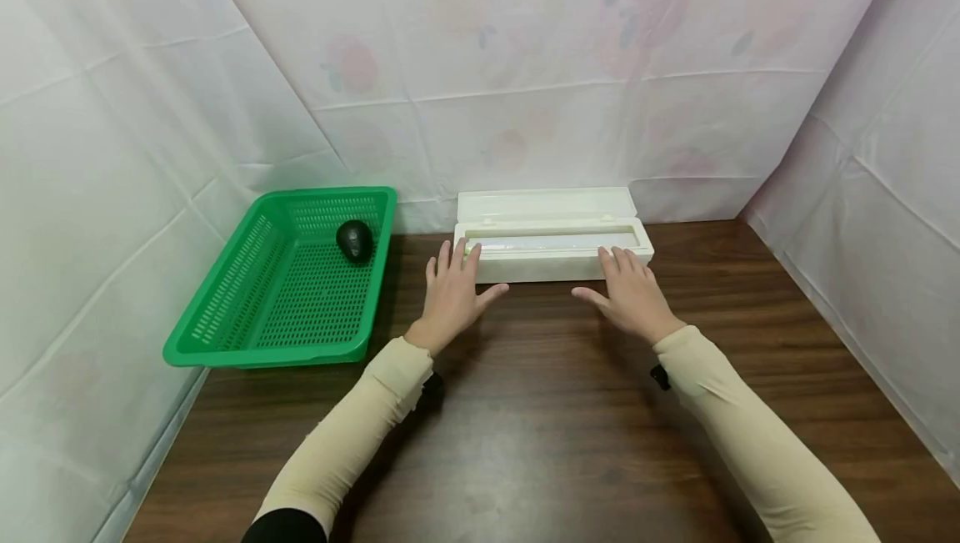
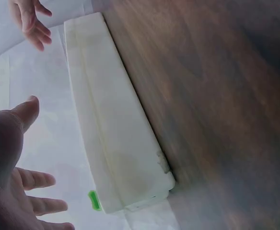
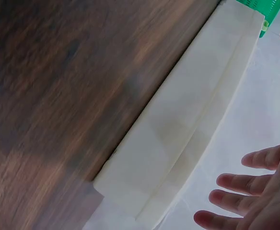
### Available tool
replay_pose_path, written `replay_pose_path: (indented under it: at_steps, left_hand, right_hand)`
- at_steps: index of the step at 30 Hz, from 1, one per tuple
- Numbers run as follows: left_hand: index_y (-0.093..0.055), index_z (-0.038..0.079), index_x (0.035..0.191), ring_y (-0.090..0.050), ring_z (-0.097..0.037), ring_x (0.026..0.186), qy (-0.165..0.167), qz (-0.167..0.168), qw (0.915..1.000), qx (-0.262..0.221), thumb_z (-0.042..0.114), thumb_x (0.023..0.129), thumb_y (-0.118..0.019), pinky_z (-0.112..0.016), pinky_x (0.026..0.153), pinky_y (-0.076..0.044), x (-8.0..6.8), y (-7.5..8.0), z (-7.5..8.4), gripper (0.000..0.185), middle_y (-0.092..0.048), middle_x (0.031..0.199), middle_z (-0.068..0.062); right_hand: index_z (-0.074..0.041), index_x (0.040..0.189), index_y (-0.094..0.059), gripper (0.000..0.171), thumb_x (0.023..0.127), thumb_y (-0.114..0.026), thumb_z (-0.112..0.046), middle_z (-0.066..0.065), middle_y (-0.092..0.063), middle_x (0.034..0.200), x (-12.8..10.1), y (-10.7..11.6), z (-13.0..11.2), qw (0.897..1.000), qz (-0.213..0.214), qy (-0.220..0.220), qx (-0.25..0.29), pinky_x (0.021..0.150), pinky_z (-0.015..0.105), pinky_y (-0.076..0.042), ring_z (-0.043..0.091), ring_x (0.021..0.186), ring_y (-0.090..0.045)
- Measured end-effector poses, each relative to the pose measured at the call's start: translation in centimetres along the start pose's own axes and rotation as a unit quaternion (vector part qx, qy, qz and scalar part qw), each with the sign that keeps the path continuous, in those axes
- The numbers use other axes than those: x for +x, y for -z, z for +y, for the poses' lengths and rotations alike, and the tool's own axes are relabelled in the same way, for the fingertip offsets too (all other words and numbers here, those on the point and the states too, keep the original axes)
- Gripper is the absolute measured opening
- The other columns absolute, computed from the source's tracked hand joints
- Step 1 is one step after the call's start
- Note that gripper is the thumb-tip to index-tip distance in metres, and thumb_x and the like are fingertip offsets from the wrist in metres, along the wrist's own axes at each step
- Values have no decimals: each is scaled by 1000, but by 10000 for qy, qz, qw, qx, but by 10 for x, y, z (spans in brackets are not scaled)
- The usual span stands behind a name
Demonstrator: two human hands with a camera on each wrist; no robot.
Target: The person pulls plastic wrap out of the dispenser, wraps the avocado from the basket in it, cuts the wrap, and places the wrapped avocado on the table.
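Observation:
A long white cling film dispenser (image 1: 553, 268) stands by the back cloth, its lid (image 1: 546, 205) tilted back and a pale, shiny strip visible inside. My left hand (image 1: 452, 297) is at its front left end, fingers spread and thumb out to the side. Near the front right end is my right hand (image 1: 632, 297), its fingers also extended. Both wrist views show gaps between the hands and the dispenser (image 2: 116, 115), and neither hand holds anything. A small green piece (image 2: 94, 200) shows at the dispenser's left end.
A green plastic basket (image 1: 270, 354) sits to the left, with a dark avocado-like fruit (image 1: 355, 241) inside. Patterned white cloth (image 1: 525, 51) hangs behind the brown wooden table (image 1: 525, 443) and along both sides.

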State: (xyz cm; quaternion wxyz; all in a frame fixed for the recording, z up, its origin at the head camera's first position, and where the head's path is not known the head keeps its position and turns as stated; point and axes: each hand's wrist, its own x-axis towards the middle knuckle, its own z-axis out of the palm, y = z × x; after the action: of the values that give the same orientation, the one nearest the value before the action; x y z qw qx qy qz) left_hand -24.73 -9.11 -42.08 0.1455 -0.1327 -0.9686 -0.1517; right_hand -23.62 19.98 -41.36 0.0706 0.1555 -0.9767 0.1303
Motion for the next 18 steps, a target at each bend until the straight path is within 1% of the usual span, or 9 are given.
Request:
replay_pose_path:
  at_steps: [3, 9, 13, 16, 18]
  left_hand:
    - [-42, 9, 146, -28, -41, 144, 24, 4, 10000, -25, 63, 87, -60, -63, 113, -26, 4, 0, -2, 82, -36, 153, -19]
    - [-42, 9, 147, -29, -39, 143, 115, -63, 9999, -113, 62, 88, -60, -62, 114, -25, 10, -2, -5, 81, -37, 152, -21]
    - [-43, 8, 145, -32, -40, 142, 82, 17, 9997, -212, 58, 88, -62, -62, 113, -27, 13, -4, -6, 79, -40, 150, -21]
    - [-45, 7, 144, -33, -40, 141, 64, 61, 9996, -265, 57, 86, -65, -63, 112, -28, 16, -6, -7, 79, -42, 149, -21]
    - [-44, 8, 144, -33, -40, 141, 82, 30, 9996, -265, 58, 84, -68, -62, 112, -28, 18, -7, -8, 82, -41, 149, -20]
  right_hand:
    - [5, 150, -28, 88, 94, -54, -57, 32, -35, 147, 2, 1, 3, 10000, 25, 31, -47, 111, 64, -28, 47, 140, -29]
    - [6, 148, -31, 86, 93, -54, -57, 32, -37, 145, 9, 4, 9, 9999, 93, 0, -77, 108, 67, -30, 48, 137, -32]
    - [6, 148, -31, 85, 94, -53, -56, 33, -37, 145, 14, 5, 14, 10000, 38, -44, -73, 108, 67, -29, 48, 138, -32]
    - [7, 147, -32, 84, 95, -53, -55, 34, -38, 145, 17, 4, 18, 10000, 26, -46, -79, 107, 66, -31, 48, 137, -33]
    - [7, 146, -34, 83, 95, -54, -55, 33, -39, 144, 19, 4, 20, 9999, 65, -41, -94, 106, 65, -32, 48, 136, -35]
